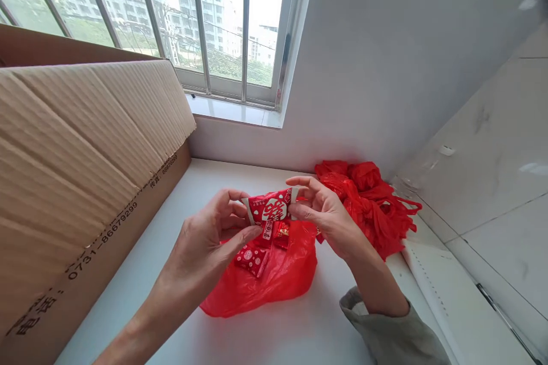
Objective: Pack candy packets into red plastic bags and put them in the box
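Between my two hands is a small red snack packet (272, 207) with pale crimped ends and a white round patch bearing red characters. My right hand (319, 205) pinches its right end between thumb and fingers. At the left end, my left hand (214, 234) steadies it, fingers behind and thumb below. Underneath lies a spread red plastic bag (278, 288). Inside the bag are a red packet with pale dots (252, 259), a red and gold packet (282, 235) and another red packet (267, 230), partly hidden by the held one.
A large cardboard box (98, 142) with printed numbers stands along the left. Crumpled red plastic bags (370, 205) are heaped at the back right on the white table (171, 279). Behind are a barred window (205, 23) and grey wall; a marbled panel (492, 182) rises at the right.
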A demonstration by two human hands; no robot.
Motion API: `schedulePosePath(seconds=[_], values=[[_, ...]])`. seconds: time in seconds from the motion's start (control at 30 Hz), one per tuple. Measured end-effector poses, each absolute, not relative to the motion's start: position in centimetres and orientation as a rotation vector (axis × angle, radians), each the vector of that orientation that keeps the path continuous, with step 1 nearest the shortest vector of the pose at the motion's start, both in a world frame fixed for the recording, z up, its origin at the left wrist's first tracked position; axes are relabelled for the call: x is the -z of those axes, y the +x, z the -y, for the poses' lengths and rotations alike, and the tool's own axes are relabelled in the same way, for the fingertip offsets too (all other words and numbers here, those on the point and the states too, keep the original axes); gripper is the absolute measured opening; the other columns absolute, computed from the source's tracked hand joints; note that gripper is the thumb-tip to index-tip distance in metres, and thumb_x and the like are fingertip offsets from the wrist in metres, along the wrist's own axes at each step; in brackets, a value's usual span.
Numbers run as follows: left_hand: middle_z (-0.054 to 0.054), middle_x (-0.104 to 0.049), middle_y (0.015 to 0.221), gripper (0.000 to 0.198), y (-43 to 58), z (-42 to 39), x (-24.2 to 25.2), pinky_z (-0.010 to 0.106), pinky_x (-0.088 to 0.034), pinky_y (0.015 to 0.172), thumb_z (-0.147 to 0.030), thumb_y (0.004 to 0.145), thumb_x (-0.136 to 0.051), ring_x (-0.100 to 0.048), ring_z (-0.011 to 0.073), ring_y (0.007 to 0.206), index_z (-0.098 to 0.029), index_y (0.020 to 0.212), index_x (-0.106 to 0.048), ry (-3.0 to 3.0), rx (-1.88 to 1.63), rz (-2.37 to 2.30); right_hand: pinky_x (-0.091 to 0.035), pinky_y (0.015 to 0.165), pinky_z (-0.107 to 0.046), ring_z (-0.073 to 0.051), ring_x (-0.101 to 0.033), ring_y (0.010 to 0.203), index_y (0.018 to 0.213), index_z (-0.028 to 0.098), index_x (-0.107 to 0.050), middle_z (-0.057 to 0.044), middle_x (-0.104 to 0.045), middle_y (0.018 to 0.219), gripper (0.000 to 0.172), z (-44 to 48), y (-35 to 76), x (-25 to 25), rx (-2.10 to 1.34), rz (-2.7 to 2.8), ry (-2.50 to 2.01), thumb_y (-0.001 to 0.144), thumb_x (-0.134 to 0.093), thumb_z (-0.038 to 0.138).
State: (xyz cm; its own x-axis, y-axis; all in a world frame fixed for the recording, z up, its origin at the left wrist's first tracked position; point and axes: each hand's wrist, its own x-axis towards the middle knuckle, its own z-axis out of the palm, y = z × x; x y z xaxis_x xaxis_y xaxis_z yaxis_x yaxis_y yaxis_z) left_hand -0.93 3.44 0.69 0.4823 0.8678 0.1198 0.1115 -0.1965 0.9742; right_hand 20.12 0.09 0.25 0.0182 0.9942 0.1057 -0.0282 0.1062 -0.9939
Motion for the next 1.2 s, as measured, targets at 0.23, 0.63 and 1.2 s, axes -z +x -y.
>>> schedulePosePath(seconds=[0.23, 0.63, 1.2], values=[[-0.004, -0.069, 0.088, 0.029, -0.9, -3.5, -0.5, 0.031, -0.059, 0.068, -0.039, 0.086, -0.067, -0.070, 0.0199, 0.081, -0.027, 0.105, -0.051, 1.636, -0.811, -0.843, -0.048, 0.061, -0.020, -0.009, -0.059, 0.066, 0.075, 0.018, -0.065, 0.002, -0.065, 0.076, 0.028, -0.6, 19.9, 0.3, -1.159, 1.090, -1.076, 0.070, -0.081, 0.040], [-0.002, -0.067, 0.080, 0.014, -1.2, -3.7, -0.1, 0.028, -0.051, 0.067, -0.037, 0.089, -0.059, -0.066, 0.0189, 0.075, -0.022, 0.089, -0.059, 1.731, -0.601, -0.840, -0.043, 0.051, -0.021, -0.009, -0.051, 0.056, 0.072, 0.017, -0.064, 0.003, -0.058, 0.064, 0.023, 0.1, 20.6, -1.4, -1.050, 1.231, -1.215, 0.072, -0.078, 0.036], [0.006, -0.062, 0.086, 0.018, -0.5, -2.7, -0.3, 0.031, -0.052, 0.076, 0.002, 0.090, -0.051, -0.060, 0.0212, 0.092, -0.015, 0.087, -0.057, 2.882, -1.514, -0.428, -0.047, 0.074, -0.025, -0.013, -0.056, 0.086, 0.076, 0.020, -0.068, -0.002, -0.059, 0.089, 0.016, 1.4, 22.7, -2.2, -0.602, 1.867, -1.054, 0.087, -0.063, 0.009]])
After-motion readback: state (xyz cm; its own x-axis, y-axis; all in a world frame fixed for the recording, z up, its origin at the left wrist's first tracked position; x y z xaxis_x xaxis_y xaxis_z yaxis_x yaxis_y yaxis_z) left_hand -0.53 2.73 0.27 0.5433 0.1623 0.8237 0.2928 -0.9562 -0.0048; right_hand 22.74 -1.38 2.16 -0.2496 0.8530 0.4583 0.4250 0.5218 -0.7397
